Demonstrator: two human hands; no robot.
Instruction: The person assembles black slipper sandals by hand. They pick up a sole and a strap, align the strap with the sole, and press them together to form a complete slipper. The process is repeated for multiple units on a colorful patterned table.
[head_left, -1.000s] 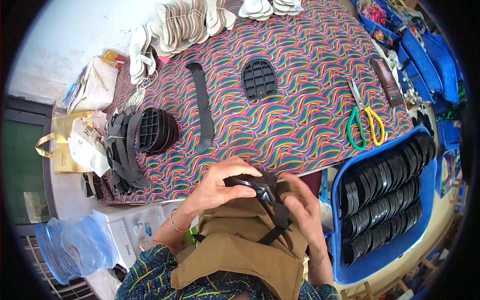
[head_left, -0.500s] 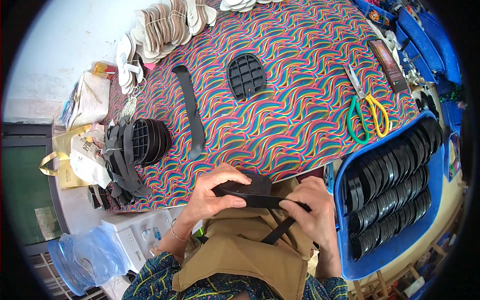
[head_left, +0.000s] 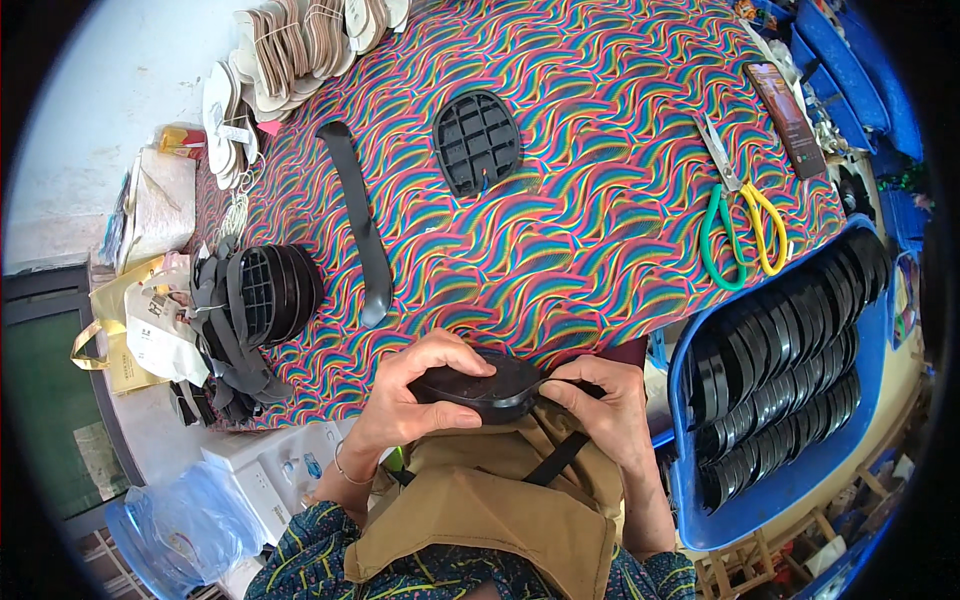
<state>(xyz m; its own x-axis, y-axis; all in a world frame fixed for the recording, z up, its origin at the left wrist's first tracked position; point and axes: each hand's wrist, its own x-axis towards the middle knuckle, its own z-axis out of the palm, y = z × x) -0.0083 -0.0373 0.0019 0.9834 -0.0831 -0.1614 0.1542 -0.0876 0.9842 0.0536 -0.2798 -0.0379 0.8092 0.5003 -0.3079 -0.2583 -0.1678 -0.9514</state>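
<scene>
I hold a black oval shoe sole in both hands at the near edge of the table, over my tan apron. My left hand wraps its left end, thumb under and fingers over. My right hand pinches its right end together with a black strap that hangs down onto the apron. Farther out on the bright wavy-patterned tablecloth lie another black sole, its ribbed underside up, and a long black strap.
A blue tub at my right holds several rows of black soles. Green and yellow scissors lie near it. A stack of black soles with grey straps sits at the left edge. Pale insoles are piled at the far left.
The sole has turned in my hands from ribbed side up to a flat, smooth face, and the view has shifted slightly left and closer.
</scene>
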